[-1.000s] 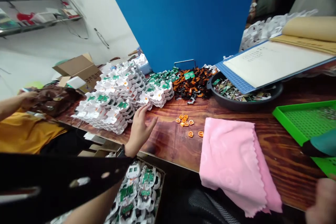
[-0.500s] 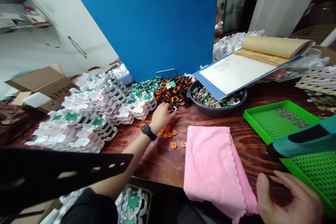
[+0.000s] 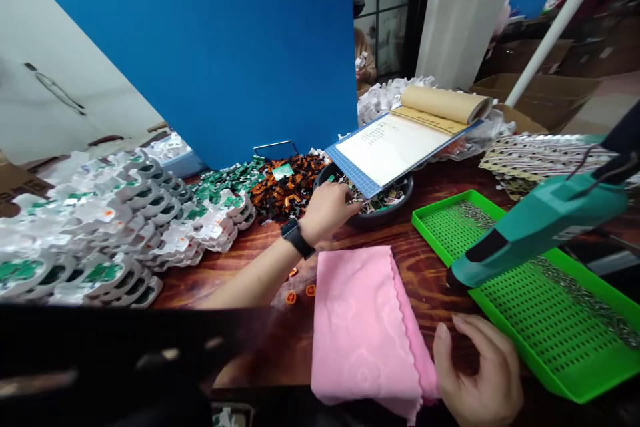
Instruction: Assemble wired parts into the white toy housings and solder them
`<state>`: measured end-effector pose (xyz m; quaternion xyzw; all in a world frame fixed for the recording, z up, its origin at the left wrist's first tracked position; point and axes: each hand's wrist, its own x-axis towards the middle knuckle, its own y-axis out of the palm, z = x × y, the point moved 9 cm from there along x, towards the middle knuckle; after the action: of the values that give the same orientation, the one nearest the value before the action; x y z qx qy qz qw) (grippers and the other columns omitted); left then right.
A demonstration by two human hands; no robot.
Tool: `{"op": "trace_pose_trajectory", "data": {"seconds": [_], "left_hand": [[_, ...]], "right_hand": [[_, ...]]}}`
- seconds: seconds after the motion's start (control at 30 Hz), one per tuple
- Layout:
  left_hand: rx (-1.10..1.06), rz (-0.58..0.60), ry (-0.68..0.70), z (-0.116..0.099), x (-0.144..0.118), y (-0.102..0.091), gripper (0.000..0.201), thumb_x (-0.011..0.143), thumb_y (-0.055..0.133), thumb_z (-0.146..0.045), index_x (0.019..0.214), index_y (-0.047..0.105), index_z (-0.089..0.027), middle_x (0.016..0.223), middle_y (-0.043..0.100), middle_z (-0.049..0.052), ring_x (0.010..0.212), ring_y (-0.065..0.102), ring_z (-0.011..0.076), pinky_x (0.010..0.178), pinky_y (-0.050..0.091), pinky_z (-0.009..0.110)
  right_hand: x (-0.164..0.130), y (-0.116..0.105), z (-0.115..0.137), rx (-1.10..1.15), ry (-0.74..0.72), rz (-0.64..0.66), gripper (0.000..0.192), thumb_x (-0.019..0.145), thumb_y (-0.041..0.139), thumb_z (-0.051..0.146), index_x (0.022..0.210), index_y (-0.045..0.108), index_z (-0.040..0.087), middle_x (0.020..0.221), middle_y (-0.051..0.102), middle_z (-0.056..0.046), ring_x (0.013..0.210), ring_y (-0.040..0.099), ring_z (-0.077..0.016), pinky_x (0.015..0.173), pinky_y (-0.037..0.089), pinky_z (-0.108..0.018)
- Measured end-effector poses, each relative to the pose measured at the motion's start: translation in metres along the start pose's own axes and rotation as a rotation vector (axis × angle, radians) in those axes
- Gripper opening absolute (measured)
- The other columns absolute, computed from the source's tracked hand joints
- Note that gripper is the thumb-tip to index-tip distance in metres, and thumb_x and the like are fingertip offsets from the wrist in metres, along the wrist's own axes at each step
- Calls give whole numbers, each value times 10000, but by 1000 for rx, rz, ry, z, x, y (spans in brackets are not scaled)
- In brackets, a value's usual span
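My left hand (image 3: 331, 208), a dark watch (image 3: 298, 238) on its wrist, reaches over the near left rim of the dark round basin (image 3: 407, 199). Its fingertips are at the small parts (image 3: 387, 199) inside, and whether they grip one is hidden. Beside the right edge of the folded pink cloth (image 3: 360, 320), my right hand (image 3: 477, 370) is open, thumb and fingers apart with nothing between them. Small orange pieces (image 3: 291, 297) lie on the table between my left forearm and the cloth.
Stacked white shells (image 3: 115, 213) with green boards fill the left. Orange-and-black parts (image 3: 285, 193) and green boards (image 3: 227, 179) are heaped by the blue panel (image 3: 225, 47). A clipboard (image 3: 390, 147) overhangs the basin. A teal power screwdriver (image 3: 530, 227) hangs over green trays (image 3: 560, 327) holding screws.
My left hand has moved right, from beside the orange-and-black heap to the basin. My right hand stays open near the cloth. The view has turned right, showing more of the screwdriver and trays.
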<state>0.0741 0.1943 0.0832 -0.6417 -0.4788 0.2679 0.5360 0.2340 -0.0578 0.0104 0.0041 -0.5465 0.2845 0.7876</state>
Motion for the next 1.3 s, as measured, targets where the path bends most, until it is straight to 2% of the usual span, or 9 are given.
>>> {"op": "trace_pose_trajectory", "data": {"seconds": [0.13,0.3,0.47,0.6,0.77,0.87,1.0,1.13,1.3], "left_hand": [[-40,91,-103,9,18,13,256,689,730,-272,495,603,-163,512,581,30,536,531,166,577,381,291],[-143,0,-155,16,8,-17,268,803,630,-381,645,650,-166,510,543,-11,501,483,127,518,331,259],[-691,10,-227,11,-38,-39,285,773,665,-436,695,631,-164,543,526,-38,477,427,80,479,320,217],[-1108,166,-271,-10,-80,-24,211,747,719,-350,696,655,-156,688,663,14,639,581,114,635,451,228],[-1574,218,-527,-16,-121,13,217,719,767,-347,769,667,-162,745,696,34,705,651,136,719,503,247],[-1750,192,-648,-12,-139,33,236,701,791,-345,811,674,-172,782,681,15,710,631,112,729,502,230],[-1602,129,-613,6,-150,38,322,740,739,-464,817,671,-159,770,653,18,679,587,108,680,480,232],[-1028,-155,-310,27,-146,-1,351,703,790,-385,965,668,-187,894,672,28,772,587,143,711,462,255],[-795,-73,-171,23,-139,-8,105,782,715,-280,840,731,-195,834,705,29,783,618,163,712,449,254]], "right_hand": [[2,0,0,6,17,-15,362,724,701,48,1054,606,166,861,633,-59,784,639,-195,675,560,-335],[0,0,0,33,10,-16,364,720,703,42,1054,603,146,882,628,-71,808,631,-196,694,552,-337],[12,2,0,140,109,71,289,784,664,86,1059,607,151,926,625,-82,861,620,-190,760,531,-338],[40,29,11,375,246,289,298,857,603,217,1154,589,215,1023,637,-73,931,629,-187,776,550,-319],[64,84,40,643,322,476,497,828,652,387,1279,519,226,1223,606,-96,1119,583,-223,941,504,-381],[74,104,51,718,354,494,223,867,613,347,1046,649,221,1012,682,-44,968,621,-177,866,494,-321],[76,128,52,851,539,607,222,868,601,360,740,661,189,711,649,3,694,594,-127,685,454,-252],[61,158,53,1024,749,840,285,793,665,437,696,675,169,581,571,21,577,513,-101,589,407,-232],[43,173,52,1034,822,992,377,699,719,514,597,651,157,529,523,21,534,451,-90,532,353,-234]]}}
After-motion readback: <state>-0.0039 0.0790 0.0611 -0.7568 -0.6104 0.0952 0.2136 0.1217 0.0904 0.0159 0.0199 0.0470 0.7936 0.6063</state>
